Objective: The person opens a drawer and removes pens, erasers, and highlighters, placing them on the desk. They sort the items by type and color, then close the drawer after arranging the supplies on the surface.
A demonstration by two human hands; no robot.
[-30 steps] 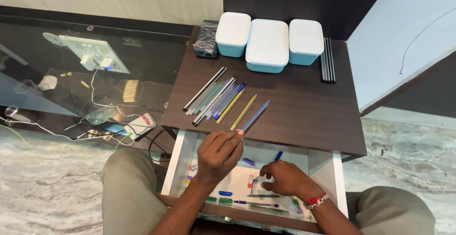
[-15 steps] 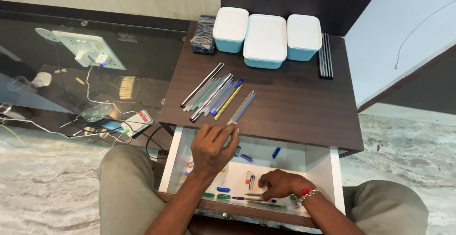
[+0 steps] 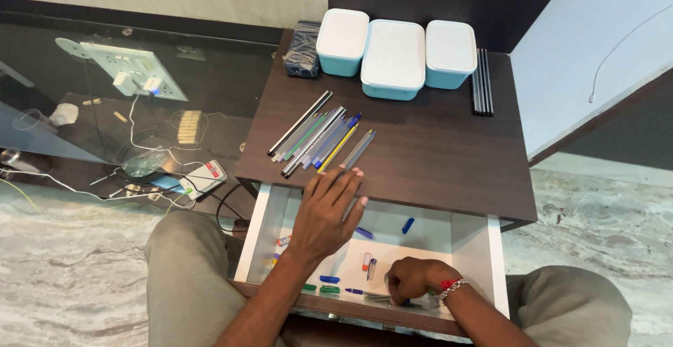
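A marbled grey floor (image 3: 84, 277) runs under a dark wood-grain table (image 3: 434, 158), with a black glass surface (image 3: 105, 130) to its left that mirrors a wall socket and cables. At the back of the table stand three pale blue boxes (image 3: 395, 59) with white lids, rounded at the corners and shut, so their contents are hidden. A dark bundle (image 3: 303, 51) lies just left of them, and thin dark rods (image 3: 481, 82) just right.

Below the table edge a white drawer (image 3: 268, 231) is pulled open. It holds scattered small pen caps (image 3: 408, 226) in blue, green and red, and a few pens along its front.

On the table a row of slim pens (image 3: 319, 140) lies slanted, close together, in grey, green, blue and yellow plastic.

The left hand (image 3: 324, 217) lies flat, its grip released, fingertips (image 3: 348, 174) at the table edge just below the nearest pens. The right hand (image 3: 415, 278) is curled over pens at the drawer front; its grip appears clenched, though on what I cannot tell.
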